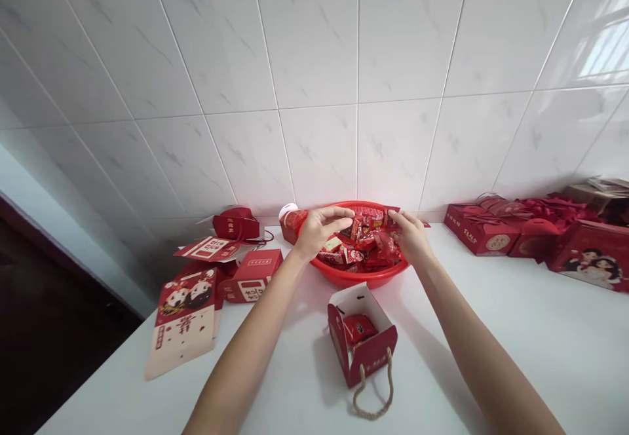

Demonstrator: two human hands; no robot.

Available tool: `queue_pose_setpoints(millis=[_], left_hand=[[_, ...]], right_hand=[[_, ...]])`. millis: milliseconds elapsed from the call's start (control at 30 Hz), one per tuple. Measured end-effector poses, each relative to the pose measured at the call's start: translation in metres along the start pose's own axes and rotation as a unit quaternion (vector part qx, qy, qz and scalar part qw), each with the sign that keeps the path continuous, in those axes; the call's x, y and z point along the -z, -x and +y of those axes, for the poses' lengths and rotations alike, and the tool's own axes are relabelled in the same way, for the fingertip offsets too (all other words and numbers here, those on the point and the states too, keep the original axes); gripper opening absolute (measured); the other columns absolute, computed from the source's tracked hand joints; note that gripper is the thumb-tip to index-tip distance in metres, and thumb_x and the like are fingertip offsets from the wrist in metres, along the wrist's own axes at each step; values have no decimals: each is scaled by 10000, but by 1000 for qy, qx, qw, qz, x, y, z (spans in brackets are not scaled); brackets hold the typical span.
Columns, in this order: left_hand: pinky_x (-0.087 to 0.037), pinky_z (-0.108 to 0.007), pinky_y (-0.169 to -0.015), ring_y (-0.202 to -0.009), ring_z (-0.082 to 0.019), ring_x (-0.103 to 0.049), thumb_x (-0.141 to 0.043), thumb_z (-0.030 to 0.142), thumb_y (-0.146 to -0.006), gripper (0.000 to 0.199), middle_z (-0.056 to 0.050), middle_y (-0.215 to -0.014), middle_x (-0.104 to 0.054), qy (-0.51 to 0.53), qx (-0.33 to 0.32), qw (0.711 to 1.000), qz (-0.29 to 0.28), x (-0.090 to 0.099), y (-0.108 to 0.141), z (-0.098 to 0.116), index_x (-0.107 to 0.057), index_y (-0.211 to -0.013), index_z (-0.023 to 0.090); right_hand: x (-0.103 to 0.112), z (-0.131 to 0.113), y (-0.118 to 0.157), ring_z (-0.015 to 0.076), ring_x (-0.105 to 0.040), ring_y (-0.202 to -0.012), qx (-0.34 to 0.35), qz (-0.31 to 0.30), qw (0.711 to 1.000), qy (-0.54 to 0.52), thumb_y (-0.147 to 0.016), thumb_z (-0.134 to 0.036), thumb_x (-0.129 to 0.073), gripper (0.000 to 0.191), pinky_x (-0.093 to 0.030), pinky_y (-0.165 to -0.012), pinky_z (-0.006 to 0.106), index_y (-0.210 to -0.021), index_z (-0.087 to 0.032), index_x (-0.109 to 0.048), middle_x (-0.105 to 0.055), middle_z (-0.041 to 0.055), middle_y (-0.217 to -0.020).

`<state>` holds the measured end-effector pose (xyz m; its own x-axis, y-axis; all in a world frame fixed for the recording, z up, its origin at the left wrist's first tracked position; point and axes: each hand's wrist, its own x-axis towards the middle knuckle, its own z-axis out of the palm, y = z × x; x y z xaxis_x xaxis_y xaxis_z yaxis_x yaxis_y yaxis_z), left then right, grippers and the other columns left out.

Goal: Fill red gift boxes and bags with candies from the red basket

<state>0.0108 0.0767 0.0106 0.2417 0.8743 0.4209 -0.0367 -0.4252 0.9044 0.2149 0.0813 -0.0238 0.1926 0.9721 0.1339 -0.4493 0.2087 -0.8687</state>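
Observation:
Both my hands reach over a red plastic basket (366,281) full of red-wrapped candies (376,242). My left hand (317,228) is above its left side, thumb and fingertips brought together; whether anything is between them I cannot make out. At the right rim, my right hand (411,233) pinches a small red candy packet (392,217). Between my forearms stands an open red gift box (361,350) with a white inside. One red packet (358,329) lies in it, and its rope handle (376,414) hangs down toward me onto the table.
Left on the white table (295,382) are red boxes (255,274) and a flat printed bag (184,320). A red cylindrical container (291,220) touches the basket's left side. More red boxes (484,228) and dark red ribbon (550,212) sit at right. A tiled wall (314,147) rises behind.

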Motion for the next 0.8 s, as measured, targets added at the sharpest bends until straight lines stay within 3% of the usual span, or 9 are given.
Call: queue_pose_setpoints(millis=[167,267,400,500,633,700,800], left_hand=[[-533,-270,-721,-763,-159,-651,-819,323,-654,230,-40,-822,-732,-22,-13,999,-31,8,48,16,-765,-808,162],[-535,-278,-726,-797,-174,-659,-794,312,-710,171,-57,-850,-732,-40,-43,995,-75,3,61,22,-767,-795,166],[-532,-304,-748,-788,-183,-654,-748,281,-769,107,-64,-833,-730,-110,-67,981,-143,-4,68,30,-773,-800,181],[-531,-309,-791,-823,-187,-662,-700,248,-816,104,-57,-854,-733,-151,-61,961,-222,-6,73,36,-775,-866,196],[-507,-292,-871,-941,-179,-660,-671,227,-849,168,-49,-1081,-696,-237,-35,910,-337,-3,79,44,-774,-981,229],[-479,-305,-930,-1026,-194,-638,-675,245,-851,168,-47,-1197,-644,-297,-28,886,-354,0,81,48,-782,-980,250],[-456,-320,-953,-1117,-231,-596,-693,286,-828,159,-37,-1254,-600,-364,-10,872,-328,6,83,51,-791,-953,282]], right_hand=[[-18,-36,30,133,-614,-681,-4,-99,995,-10,-545,-423,-875,356,-515,-603,237,-735,-207,-665,-658,-20,-720],[-24,-60,56,132,-598,-683,39,-163,984,58,-621,-455,-848,338,-507,-617,243,-705,-205,-637,-635,-15,-720],[-25,-80,84,133,-571,-668,100,-202,962,154,-716,-485,-815,336,-495,-627,260,-733,-210,-622,-629,-6,-726],[-23,-87,95,142,-578,-682,139,-202,946,213,-759,-495,-797,322,-494,-627,271,-784,-206,-657,-639,8,-741],[-23,-91,102,163,-615,-722,165,-202,931,256,-769,-480,-802,294,-509,-628,281,-831,-212,-697,-668,24,-779],[-23,-93,105,179,-638,-742,166,-213,924,271,-770,-475,-803,286,-525,-643,295,-849,-218,-707,-686,33,-800],[-26,-94,108,190,-659,-748,151,-247,909,299,-791,-480,-783,277,-544,-664,311,-869,-222,-718,-704,40,-815]])
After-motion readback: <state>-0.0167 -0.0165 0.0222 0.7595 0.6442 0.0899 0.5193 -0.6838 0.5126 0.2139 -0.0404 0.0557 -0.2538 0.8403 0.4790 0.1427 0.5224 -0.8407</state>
